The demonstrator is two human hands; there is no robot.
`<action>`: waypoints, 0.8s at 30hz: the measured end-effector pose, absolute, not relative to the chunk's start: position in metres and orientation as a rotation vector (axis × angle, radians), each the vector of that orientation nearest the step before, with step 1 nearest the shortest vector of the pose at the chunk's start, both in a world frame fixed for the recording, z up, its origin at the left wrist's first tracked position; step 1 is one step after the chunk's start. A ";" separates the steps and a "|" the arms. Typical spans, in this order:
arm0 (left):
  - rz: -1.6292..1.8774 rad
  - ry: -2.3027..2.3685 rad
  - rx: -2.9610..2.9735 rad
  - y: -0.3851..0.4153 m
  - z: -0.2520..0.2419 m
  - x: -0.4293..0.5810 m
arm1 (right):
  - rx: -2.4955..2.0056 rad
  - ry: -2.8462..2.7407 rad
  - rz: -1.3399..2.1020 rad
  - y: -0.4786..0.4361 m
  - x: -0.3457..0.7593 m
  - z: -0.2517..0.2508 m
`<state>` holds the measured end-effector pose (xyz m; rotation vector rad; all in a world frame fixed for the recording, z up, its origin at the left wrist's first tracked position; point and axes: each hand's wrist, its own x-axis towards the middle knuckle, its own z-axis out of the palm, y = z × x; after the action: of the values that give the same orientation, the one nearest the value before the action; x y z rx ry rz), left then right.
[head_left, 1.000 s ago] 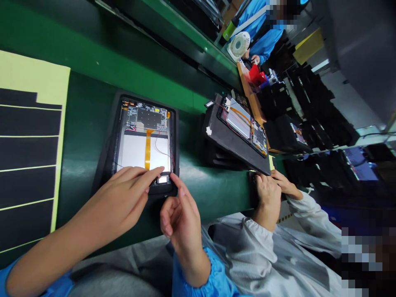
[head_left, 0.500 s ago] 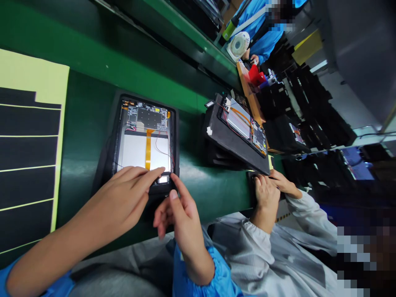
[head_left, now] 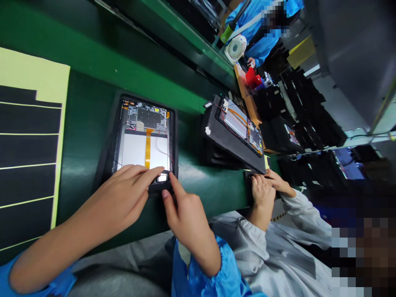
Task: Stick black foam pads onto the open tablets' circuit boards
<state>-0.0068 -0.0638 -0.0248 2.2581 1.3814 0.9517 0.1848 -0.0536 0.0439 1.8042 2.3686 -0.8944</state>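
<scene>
An opened tablet [head_left: 158,154] lies in a black foam tray [head_left: 175,136] in front of me. Its circuit board [head_left: 147,117] is at the far end, with a silver battery [head_left: 133,146] and an orange ribbon cable [head_left: 148,150] below. My left hand [head_left: 126,200] lies over the near left part, fingers stretched out, fingertips beside a small black part with a white face [head_left: 161,177]. My right hand [head_left: 188,214] puts its index fingertip at that part's right end, thumb apart by the tray's near edge. What is under the left palm is hidden.
Right of the tray, another opened tablet [head_left: 241,123] lies on stacked black trays [head_left: 216,138]. A co-worker's hands [head_left: 262,194] are at the bench edge. A yellow sheet with black strips [head_left: 58,82] lies left. A white fan [head_left: 236,48] stands behind.
My right hand has turned and moved in, its index fingertip now at the small part and its thumb lower, near the tray edge. My left hand has stayed almost still.
</scene>
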 end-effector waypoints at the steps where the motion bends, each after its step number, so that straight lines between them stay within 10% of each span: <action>1: 0.954 1.381 2.258 -0.064 -0.025 -0.007 | 1.756 2.379 -0.771 -0.051 0.185 0.046; 15: 0.952 1.404 2.245 -0.064 -0.027 -0.004 | 2.071 2.729 -1.291 -0.040 0.200 0.020; 24: 1.121 1.432 2.056 -0.062 -0.017 0.003 | 1.962 1.604 -3.062 -0.042 0.199 0.033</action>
<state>0.0029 -0.0622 -0.0172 2.0556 1.4321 1.1209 0.1986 -0.0420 0.0329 1.9616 1.6041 -3.0619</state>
